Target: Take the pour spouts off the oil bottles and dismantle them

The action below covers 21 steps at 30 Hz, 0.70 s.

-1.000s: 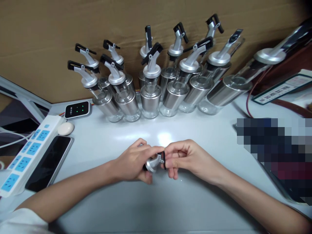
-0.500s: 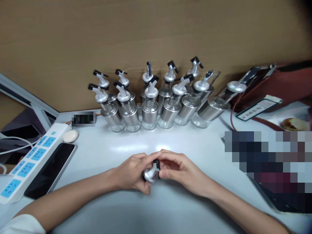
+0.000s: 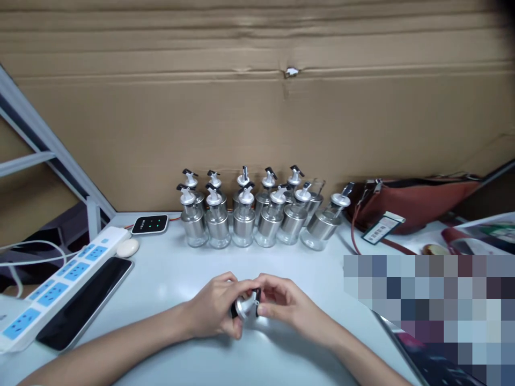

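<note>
White power strip (image 3: 56, 292) and dark phone (image 3: 86, 305) lay far left; left forearm (image 3: 132, 340) angled in from lower left, left hand (image 3: 213, 310) curled around base of silver pourer (image 3: 244, 307), index finger over top, thumb below; pourer sat between both hands, over table (image 3: 181, 362), black lever (image 3: 258, 303) facing right; bottles (image 3: 244, 221) stood in rows behind; right hand (image 3: 290, 305) pinched narrow on lever, thumb toward viewer, forearm slanting to lower right; reddish-brown bag (image 3: 426, 206) far right
</note>
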Each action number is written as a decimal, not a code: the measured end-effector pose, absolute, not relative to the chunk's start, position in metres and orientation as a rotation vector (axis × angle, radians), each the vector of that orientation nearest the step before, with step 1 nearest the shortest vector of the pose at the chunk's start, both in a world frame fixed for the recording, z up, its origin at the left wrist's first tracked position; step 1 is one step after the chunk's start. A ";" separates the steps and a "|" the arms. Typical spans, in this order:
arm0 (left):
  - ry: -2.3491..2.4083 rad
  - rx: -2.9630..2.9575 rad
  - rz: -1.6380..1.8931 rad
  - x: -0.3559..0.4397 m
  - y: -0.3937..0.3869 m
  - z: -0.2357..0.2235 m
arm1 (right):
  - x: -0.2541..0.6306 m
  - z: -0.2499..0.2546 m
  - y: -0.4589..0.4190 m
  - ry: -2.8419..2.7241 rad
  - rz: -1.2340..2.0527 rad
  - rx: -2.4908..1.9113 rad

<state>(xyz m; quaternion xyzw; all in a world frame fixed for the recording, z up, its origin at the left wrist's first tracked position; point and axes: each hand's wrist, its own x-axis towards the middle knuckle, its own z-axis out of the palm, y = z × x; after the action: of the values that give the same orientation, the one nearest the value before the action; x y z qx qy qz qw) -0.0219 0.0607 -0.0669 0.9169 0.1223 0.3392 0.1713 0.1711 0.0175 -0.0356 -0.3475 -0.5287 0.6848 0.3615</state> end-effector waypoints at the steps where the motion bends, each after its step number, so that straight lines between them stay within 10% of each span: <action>1: 0.343 2.631 0.959 -0.022 0.061 -0.067 | 0.172 -0.034 0.018 -1.371 1.755 -0.888; 9: 0.517 2.649 0.747 -0.024 0.060 -0.065 | 0.199 0.008 0.026 -1.431 1.131 -0.864; 15: 0.494 2.707 0.414 -0.019 0.058 -0.059 | 0.258 0.085 0.074 -1.533 -0.131 -1.269; 21: 0.512 2.703 0.420 -0.020 0.057 -0.061 | 0.327 0.120 0.147 -1.649 0.047 -1.681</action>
<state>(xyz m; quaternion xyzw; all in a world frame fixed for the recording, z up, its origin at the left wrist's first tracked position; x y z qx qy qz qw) -0.0199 0.0575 -0.0614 0.9557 0.1812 0.1485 0.1781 0.3273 0.1469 0.1202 -0.6592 -0.6468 0.0185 0.3831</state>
